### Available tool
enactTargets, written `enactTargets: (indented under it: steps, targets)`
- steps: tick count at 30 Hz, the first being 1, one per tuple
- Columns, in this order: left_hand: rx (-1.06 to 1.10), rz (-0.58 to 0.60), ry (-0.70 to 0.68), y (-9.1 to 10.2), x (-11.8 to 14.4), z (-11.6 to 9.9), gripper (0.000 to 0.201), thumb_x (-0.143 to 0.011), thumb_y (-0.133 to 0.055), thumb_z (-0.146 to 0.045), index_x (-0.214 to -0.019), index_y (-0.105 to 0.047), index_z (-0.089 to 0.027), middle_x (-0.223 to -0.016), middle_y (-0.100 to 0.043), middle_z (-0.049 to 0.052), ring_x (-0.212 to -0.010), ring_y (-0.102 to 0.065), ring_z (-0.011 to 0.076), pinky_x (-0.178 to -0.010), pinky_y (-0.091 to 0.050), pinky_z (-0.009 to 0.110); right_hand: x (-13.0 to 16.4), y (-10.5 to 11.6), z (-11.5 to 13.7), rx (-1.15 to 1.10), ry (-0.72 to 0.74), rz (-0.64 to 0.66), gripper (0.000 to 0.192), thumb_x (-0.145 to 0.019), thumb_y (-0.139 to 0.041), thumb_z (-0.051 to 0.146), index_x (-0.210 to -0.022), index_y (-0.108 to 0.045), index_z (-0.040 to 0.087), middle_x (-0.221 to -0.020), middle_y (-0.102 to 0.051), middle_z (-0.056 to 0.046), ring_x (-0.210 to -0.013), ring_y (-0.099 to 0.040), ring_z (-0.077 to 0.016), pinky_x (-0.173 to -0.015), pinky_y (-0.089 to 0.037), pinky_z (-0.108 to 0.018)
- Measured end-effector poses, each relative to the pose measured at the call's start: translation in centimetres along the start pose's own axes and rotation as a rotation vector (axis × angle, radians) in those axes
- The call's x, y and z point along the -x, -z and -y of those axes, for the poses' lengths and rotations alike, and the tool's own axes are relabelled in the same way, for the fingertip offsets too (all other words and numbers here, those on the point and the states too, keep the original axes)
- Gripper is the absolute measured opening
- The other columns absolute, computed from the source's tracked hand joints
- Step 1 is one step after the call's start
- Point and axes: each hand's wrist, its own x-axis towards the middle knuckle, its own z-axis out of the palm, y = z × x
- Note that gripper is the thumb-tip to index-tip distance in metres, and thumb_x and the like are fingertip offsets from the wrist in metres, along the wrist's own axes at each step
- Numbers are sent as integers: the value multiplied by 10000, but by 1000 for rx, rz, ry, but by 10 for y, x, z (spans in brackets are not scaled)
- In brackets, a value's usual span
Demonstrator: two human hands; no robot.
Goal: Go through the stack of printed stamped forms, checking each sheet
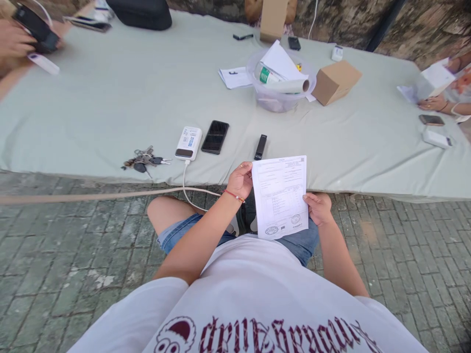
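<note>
A printed paper sheet with stamps along its lower edge is held over my lap. My left hand pinches its upper left edge; a red string bracelet circles that wrist. On the opposite side, my right hand grips the sheet's right edge between thumb and fingers. Just beyond the paper lies a small black stick-shaped device. Farther left on the table are a black smartphone, a white power bank with a white cable, and a bunch of keys.
The cloth-covered table stretches across in front of me. On it are a clear plastic basin with papers and a roll, a cardboard box and a black case. Other people's hands appear at the left and right edges.
</note>
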Motion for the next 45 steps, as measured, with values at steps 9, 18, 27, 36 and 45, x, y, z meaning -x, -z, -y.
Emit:
enactTargets:
  steps: [9,18,27,36,45]
  targets:
    - [-241,-49,60,15,12,17,482,-504,-982,-456,-780,-697,-182,-776,-717,-1,-729,-637,147,-647,-490,262,-2,-9,6,54,140,-128,293,-702,-858,437,-905,-820,229,-861,-817,2,-826,-758,-255,-778,-636,-351]
    - [-287,121,196,23,40,41,509,-546,-961,-566,-738,-737,-151,-742,-741,55,-760,-680,205,-754,-542,355,6,-12,20,-61,116,-243,376,-556,-951,392,-828,-782,196,-786,-796,-37,-720,-744,-220,-693,-634,-334]
    - [-478,205,106,25,50,36,480,-655,-882,-603,-762,-757,-153,-759,-744,46,-756,-664,209,-772,-527,358,-5,-14,15,-200,149,-327,360,-540,-959,326,-808,-763,190,-790,-793,-34,-693,-739,-219,-653,-655,-344]
    - [-976,321,20,52,67,45,430,-836,-653,-592,-695,-726,-192,-682,-722,25,-688,-632,199,-698,-465,309,-15,-6,17,-293,178,-468,299,-586,-918,276,-808,-736,194,-780,-786,-40,-707,-741,-220,-675,-676,-372]
    - [-1017,402,1,49,71,35,409,-868,-641,-602,-763,-758,-224,-709,-756,35,-694,-667,202,-721,-490,317,-18,6,4,-295,189,-470,241,-614,-881,272,-761,-693,242,-797,-786,-10,-757,-753,-234,-707,-685,-397]
